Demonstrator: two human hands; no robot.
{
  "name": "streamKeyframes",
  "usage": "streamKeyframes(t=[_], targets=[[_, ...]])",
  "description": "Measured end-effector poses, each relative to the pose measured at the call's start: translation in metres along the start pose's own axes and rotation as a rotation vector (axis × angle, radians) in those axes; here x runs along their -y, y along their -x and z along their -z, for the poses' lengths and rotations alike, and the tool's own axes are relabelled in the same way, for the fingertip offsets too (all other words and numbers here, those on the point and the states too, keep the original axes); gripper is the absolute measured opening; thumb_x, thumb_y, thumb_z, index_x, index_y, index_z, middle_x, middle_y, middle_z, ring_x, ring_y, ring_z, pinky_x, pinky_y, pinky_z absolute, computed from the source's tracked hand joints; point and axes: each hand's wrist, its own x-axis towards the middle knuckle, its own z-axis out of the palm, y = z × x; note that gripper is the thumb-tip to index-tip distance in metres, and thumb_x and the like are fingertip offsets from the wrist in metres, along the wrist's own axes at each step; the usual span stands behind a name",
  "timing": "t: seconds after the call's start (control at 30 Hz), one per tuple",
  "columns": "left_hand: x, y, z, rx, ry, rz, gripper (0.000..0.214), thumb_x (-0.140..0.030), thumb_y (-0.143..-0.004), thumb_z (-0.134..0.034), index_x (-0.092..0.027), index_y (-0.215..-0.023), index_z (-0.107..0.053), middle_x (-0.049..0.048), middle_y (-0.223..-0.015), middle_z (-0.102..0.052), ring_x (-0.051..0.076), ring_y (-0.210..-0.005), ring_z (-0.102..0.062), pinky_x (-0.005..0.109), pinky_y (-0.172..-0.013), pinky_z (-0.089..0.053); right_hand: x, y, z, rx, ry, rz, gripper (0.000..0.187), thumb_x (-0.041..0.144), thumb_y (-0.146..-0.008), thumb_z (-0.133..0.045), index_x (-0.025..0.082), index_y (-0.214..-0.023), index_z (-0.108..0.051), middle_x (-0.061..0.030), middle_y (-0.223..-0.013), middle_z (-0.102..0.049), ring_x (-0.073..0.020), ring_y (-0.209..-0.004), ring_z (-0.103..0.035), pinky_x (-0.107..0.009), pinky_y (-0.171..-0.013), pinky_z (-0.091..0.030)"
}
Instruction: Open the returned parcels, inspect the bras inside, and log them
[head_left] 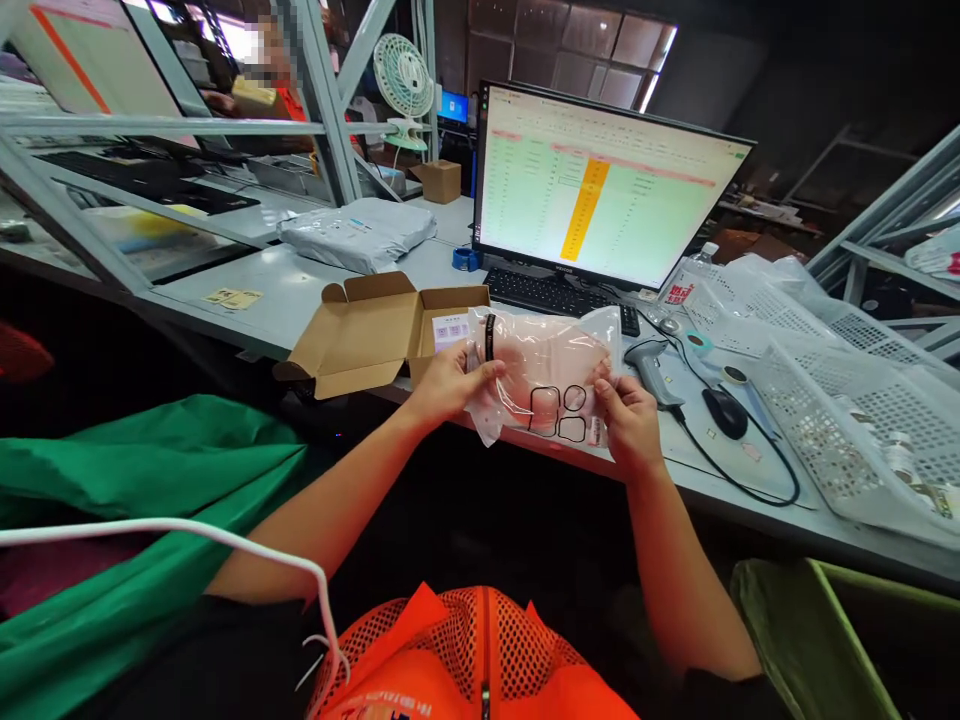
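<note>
Both hands hold a clear plastic bag [551,380] with something pale pink inside and black outline marks printed on it. My left hand [450,380] pinches its left edge and my right hand [630,420] grips its right lower corner. The bag hovers over the front edge of the grey table [300,290]. An open brown cardboard box [375,335] with a white label sits just behind and left of the bag.
A monitor [600,190] showing a spreadsheet stands behind, with a keyboard [547,295] below. A barcode scanner [651,365], a black mouse [724,412] and white mesh baskets [847,400] lie right. A grey mailer bag [356,232] lies behind left. Green fabric [150,500] hangs at left.
</note>
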Motion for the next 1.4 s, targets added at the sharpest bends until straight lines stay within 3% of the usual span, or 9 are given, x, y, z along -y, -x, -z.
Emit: streamKeyframes(t=[0.13, 0.27, 0.47, 0.57, 0.67, 0.73, 0.87, 1.13, 1.4], targets=[[0.009, -0.002, 0.006, -0.07, 0.058, 0.006, 0.059, -0.067, -0.07, -0.094, -0.019, -0.098, -0.075, 0.0065, -0.089, -0.078, 0.022, -0.073, -0.071, 0.032, -0.06, -0.057, 0.011, 0.003, -0.005, 0.051, -0.025, -0.002, 0.037, 0.058, -0.085, -0.085, 0.022, -0.092, -0.081, 0.0005, -0.08, -0.07, -0.015, -0.068, -0.059, -0.028, -0.064, -0.052], [0.011, -0.003, 0.007, -0.054, 0.165, 0.033, 0.058, -0.063, -0.072, -0.095, -0.018, -0.104, -0.076, 0.0077, -0.1, -0.08, 0.023, -0.084, -0.075, 0.033, -0.074, -0.061, 0.022, 0.009, -0.01, 0.072, -0.109, -0.059, 0.04, 0.059, -0.08, -0.089, 0.021, -0.09, -0.08, 0.0012, -0.078, -0.069, -0.013, -0.064, -0.055, -0.025, -0.059, -0.05], [0.006, 0.001, 0.0, 0.042, 0.295, -0.029, 0.074, -0.067, -0.078, -0.09, -0.024, -0.134, -0.067, 0.0114, -0.133, -0.076, 0.032, -0.123, -0.073, 0.039, -0.099, -0.063, 0.035, 0.017, -0.015, 0.059, -0.155, -0.071, 0.041, 0.059, -0.08, -0.088, 0.023, -0.098, -0.079, -0.002, -0.092, -0.075, -0.017, -0.077, -0.065, -0.028, -0.071, -0.057], [0.004, 0.006, 0.002, 0.171, 0.309, -0.041, 0.087, -0.072, -0.073, -0.091, -0.024, -0.141, -0.064, 0.0148, -0.138, -0.073, 0.038, -0.133, -0.068, 0.044, -0.105, -0.063, 0.04, 0.019, -0.017, 0.043, -0.117, -0.04, 0.042, 0.062, -0.081, -0.086, 0.024, -0.097, -0.078, -0.0025, -0.094, -0.075, -0.0178, -0.082, -0.066, -0.03, -0.076, -0.058], [0.005, 0.011, 0.006, 0.309, 0.337, -0.008, 0.093, -0.064, -0.065, -0.099, -0.022, -0.141, -0.065, 0.0168, -0.135, -0.074, 0.041, -0.13, -0.07, 0.045, -0.103, -0.064, 0.043, 0.02, -0.018, 0.019, -0.062, 0.005, 0.045, 0.066, -0.081, -0.085, 0.023, -0.093, -0.078, -0.0025, -0.09, -0.074, -0.0177, -0.082, -0.065, -0.029, -0.076, -0.057], [0.008, 0.013, 0.008, 0.327, 0.336, 0.019, 0.089, -0.053, -0.064, -0.103, -0.02, -0.138, -0.067, 0.0166, -0.131, -0.077, 0.039, -0.124, -0.074, 0.042, -0.1, -0.065, 0.043, 0.02, -0.018, 0.009, -0.031, 0.026, 0.047, 0.067, -0.081, -0.085, 0.022, -0.093, -0.078, -0.0028, -0.09, -0.074, -0.0179, -0.083, -0.065, -0.029, -0.077, -0.057], [0.013, 0.013, 0.009, 0.27, 0.301, 0.019, 0.074, -0.039, -0.068, -0.103, -0.015, -0.13, -0.07, 0.0159, -0.123, -0.08, 0.032, -0.112, -0.079, 0.035, -0.092, -0.066, 0.039, 0.02, -0.015, 0.015, 0.025, 0.047, 0.048, 0.068, -0.081, -0.085, 0.022, -0.096, -0.08, -0.0028, -0.089, -0.072, -0.0175, -0.081, -0.063, -0.029, -0.074, -0.056], [-0.005, 0.026, 0.009, 0.203, -0.017, -0.12, 0.037, -0.038, -0.074, -0.095, -0.012, -0.097, -0.082, 0.0105, -0.097, -0.084, 0.028, -0.094, -0.08, 0.036, -0.091, -0.066, 0.032, 0.022, -0.005, 0.078, 0.116, 0.053, 0.042, 0.063, -0.087, -0.082, 0.022, -0.085, -0.075, -0.0024, -0.075, -0.072, -0.0179, -0.068, -0.063, -0.032, -0.068, -0.055], [-0.012, 0.035, 0.0, 0.158, -0.132, -0.22, 0.027, -0.033, -0.081, -0.085, -0.012, -0.098, -0.084, 0.0093, -0.096, -0.083, 0.027, -0.093, -0.08, 0.037, -0.091, -0.066, 0.026, 0.021, 0.0, 0.02, 0.143, 0.101, 0.031, 0.053, -0.089, -0.081, 0.023, -0.084, -0.078, -0.004, -0.081, -0.074, -0.0204, -0.077, -0.065, -0.035, -0.076, -0.057]])
